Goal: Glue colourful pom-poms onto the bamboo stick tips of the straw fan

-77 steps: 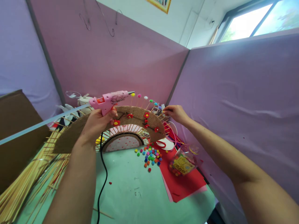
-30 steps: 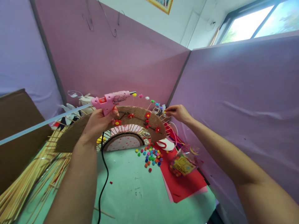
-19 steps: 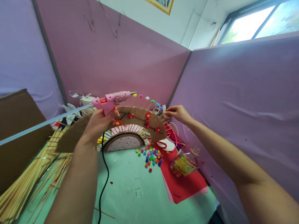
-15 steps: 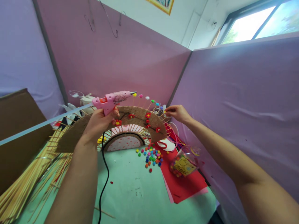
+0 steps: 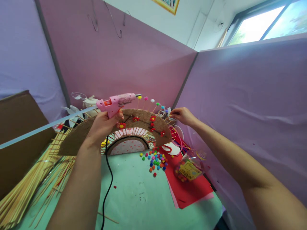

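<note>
My left hand (image 5: 106, 123) is wrapped round the handle of a pink glue gun (image 5: 116, 101), with a long pale glue stick (image 5: 48, 127) running out of its back. Its metal nozzle is by a yellow pompom on a stick tip. Behind and below stands a fan-shaped piece (image 5: 141, 114) wrapped in brown cord, with red flowers (image 5: 153, 118) and thin sticks along its edge. Coloured pompoms (image 5: 152, 100) top several of the sticks. At the right end of that row my right hand (image 5: 183, 115) pinches a small yellow pompom at a stick's tip, mostly hidden by the fingers.
Loose pompoms (image 5: 157, 160) lie on the green tabletop (image 5: 129, 191). A clear jar of pompoms (image 5: 189, 167) lies on red paper (image 5: 192, 193). A bundle of thin sticks (image 5: 26, 185) and a cardboard sheet (image 5: 21, 140) are at left. The black cord (image 5: 110, 179) hangs down the middle.
Almost nothing has moved; the view has shifted slightly. My right fingertips sit a touch closer to the stick tip, and the yellow pompom in them shows less.
</note>
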Tool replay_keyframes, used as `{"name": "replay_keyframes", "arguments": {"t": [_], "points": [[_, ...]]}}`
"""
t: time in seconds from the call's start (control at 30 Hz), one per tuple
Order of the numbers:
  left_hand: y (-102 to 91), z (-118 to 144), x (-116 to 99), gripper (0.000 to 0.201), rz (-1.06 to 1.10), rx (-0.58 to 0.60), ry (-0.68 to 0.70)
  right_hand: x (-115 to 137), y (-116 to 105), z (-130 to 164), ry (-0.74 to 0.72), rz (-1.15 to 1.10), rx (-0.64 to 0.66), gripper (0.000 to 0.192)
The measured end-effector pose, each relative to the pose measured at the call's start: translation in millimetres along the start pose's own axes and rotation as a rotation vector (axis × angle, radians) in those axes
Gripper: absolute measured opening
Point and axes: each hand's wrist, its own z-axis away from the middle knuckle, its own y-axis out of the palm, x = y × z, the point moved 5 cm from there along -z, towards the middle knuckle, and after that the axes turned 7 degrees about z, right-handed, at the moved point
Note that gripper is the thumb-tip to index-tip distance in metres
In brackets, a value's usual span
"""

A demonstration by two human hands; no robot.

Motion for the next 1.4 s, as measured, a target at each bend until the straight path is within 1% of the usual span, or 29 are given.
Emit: {"name": "replay_keyframes", "arguments": {"t": [0.1, 0.23, 0.4, 0.57, 0.7, 0.8, 0.9, 0.97, 1.03, 1.1, 1.13, 1.17, 1.2, 1.27, 1.33, 1.4], "points": [[1.5, 0.3, -2.0, 0.039, -0.009, 0.001, 0.006, 4.2, -1.1, -0.7, -0.029, 0.032, 0.002, 0.016], [1.7, 0.6, -2.8, 0.039, -0.026, 0.005, -0.002, 5.5, -2.5, 0.0, -0.014, 0.059, -0.002, 0.015], [1.5, 1.3, -5.2, 0.037, -0.01, 0.012, 0.028, 3.8, -2.1, -1.2, -0.008, 0.044, -0.003, 0.014], [1.3, 1.0, -2.3, 0.035, -0.004, 0.02, 0.0, 2.2, -2.4, -1.7, 0.002, 0.01, -0.018, 0.014], [-1.6, -1.0, -0.1, 0.03, -0.009, 0.002, 0.033, -2.3, -0.6, 1.6, 0.044, -0.053, 0.008, 0.02], [-3.6, -1.1, 1.2, 0.027, -0.008, -0.023, 0.027, -9.2, -1.2, 3.0, 0.059, -0.14, 0.017, 0.031], [-3.2, -0.2, 1.2, 0.026, 0.012, -0.014, 0.016, -16.1, -11.8, 6.4, 0.084, -0.193, -0.02, 0.039], [-2.7, 0.0, 0.5, 0.024, 0.023, 0.003, 0.032, -14.8, -27.1, 16.5, 0.104, -0.19, -0.095, 0.036], [-3.0, -0.5, 1.1, 0.022, 0.028, 0.012, 0.044, -3.9, -45.9, 37.5, 0.111, -0.182, -0.208, 0.031], [-3.4, -1.7, 2.4, 0.02, 0.036, 0.021, 0.062, 17.7, -61.1, 68.8, 0.107, -0.191, -0.303, 0.03], [-3.4, -2.5, 2.8, 0.019, 0.037, 0.025, 0.079, 31.3, -64.7, 86.3, 0.107, -0.19, -0.321, 0.029], [-3.3, -3.3, 2.6, 0.018, 0.033, 0.027, 0.107, 45.8, -64.6, 103.9, 0.109, -0.185, -0.312, 0.028], [-3.0, -3.9, 2.4, 0.018, 0.025, 0.029, 0.135, 60.1, -60.3, 120.7, 0.117, -0.171, -0.275, 0.026], [-2.0, -4.8, 1.9, 0.02, 0.008, 0.026, 0.178, 83.7, -38.5, 150.5, 0.141, -0.123, -0.142, 0.022], [-1.0, -5.0, 1.7, 0.024, -0.007, 0.019, 0.204, 95.5, -4.2, 173.9, 0.17, -0.073, -0.011, 0.02], [-0.3, -5.0, 1.3, 0.027, -0.013, 0.017, 0.231, 94.6, 38.2, 190.1, 0.201, -0.003, 0.149, 0.023]]}}
